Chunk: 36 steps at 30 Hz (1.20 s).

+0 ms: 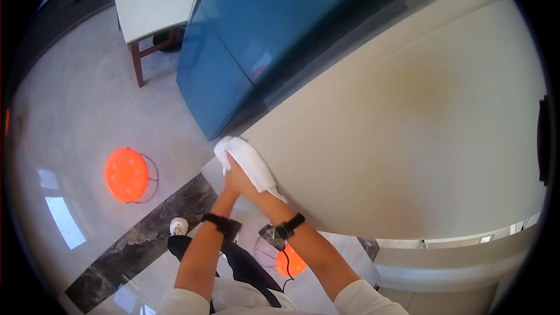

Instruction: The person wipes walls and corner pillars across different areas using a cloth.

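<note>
Reaching forward from the near edge of the view, two bare forearms with black wristbands meet at the near-left corner of a broad cream-coloured smooth counter top (408, 140). Both hands press on a white crumpled cloth (252, 166) that lies over that corner. The left hand (231, 182) grips the cloth's left edge from below, fingers closed on it. The right hand (256, 189) lies mostly under the cloth, so whether it clenches the fabric cannot be told. Below the arms, on the pale tiled floor, stands a round orange plastic stool (290, 262), and another orange perforated stool (126, 175) sits to the left. Farther off rises a tall blue glossy cabinet (233, 52), touching the counter's far-left side. Beyond it stands a white-topped table with brown wooden legs (146, 17).
</note>
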{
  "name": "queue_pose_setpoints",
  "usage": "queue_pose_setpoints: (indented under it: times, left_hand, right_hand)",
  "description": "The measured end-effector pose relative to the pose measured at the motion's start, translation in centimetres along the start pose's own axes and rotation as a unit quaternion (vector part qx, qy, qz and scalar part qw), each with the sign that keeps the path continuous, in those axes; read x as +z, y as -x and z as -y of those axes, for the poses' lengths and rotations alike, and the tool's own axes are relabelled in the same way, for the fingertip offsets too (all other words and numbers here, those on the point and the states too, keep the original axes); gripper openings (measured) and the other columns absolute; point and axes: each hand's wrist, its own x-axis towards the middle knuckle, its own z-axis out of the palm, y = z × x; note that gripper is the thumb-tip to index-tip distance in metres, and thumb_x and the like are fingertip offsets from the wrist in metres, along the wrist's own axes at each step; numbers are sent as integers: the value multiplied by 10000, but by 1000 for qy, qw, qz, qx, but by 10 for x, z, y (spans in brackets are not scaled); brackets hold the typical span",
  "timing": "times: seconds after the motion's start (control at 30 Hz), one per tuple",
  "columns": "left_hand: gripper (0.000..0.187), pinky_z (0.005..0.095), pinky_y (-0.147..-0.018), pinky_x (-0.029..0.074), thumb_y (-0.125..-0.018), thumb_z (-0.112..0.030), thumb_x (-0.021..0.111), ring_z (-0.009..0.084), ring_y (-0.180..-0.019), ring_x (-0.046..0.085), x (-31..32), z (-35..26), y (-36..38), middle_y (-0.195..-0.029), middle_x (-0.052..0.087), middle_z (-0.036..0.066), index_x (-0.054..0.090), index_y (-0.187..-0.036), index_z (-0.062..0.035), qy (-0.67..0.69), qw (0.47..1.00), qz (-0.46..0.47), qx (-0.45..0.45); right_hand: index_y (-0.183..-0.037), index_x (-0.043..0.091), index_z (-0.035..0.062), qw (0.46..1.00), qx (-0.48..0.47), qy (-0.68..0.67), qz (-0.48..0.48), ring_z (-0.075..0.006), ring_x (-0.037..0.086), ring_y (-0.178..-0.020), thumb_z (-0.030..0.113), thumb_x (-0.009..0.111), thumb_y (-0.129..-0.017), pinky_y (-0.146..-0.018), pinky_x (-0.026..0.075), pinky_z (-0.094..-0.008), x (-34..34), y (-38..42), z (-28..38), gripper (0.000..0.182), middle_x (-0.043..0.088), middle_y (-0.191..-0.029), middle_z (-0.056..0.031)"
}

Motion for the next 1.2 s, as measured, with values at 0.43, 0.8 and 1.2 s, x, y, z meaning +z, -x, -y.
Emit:
queue_pose_setpoints:
  times: [0.43,0.8,1.2]
  left_hand:
    - [562,370,-1003,306,-803,-227,613,273,-1195,409,9,-277,51,-1287,432,155,392,-1288,-48,205,956,102,186]
    - [467,375,-897,394,-815,-207,581,278,-1040,506,65,-77,151,-1189,495,155,448,-1227,-31,-5,995,98,-12]
    - [329,247,-678,455,-807,-5,554,120,-794,561,-76,-177,168,-952,594,73,510,-1134,-16,81,977,-196,-12]
  right_hand:
    - [-1175,539,-1,925,-88,-98,-356,-409,532,-1044,63,611,-703,-918,391,-476,-232,116,22,482,571,-1110,-226]
    - [-1126,570,36,984,-96,-107,-101,-360,582,-895,110,587,-738,-819,461,-427,-134,170,-22,395,621,-963,-171]
    - [-1144,498,-25,769,39,-634,-74,-194,576,-988,91,576,-862,-872,437,-312,-119,149,-3,315,604,-1073,-134]
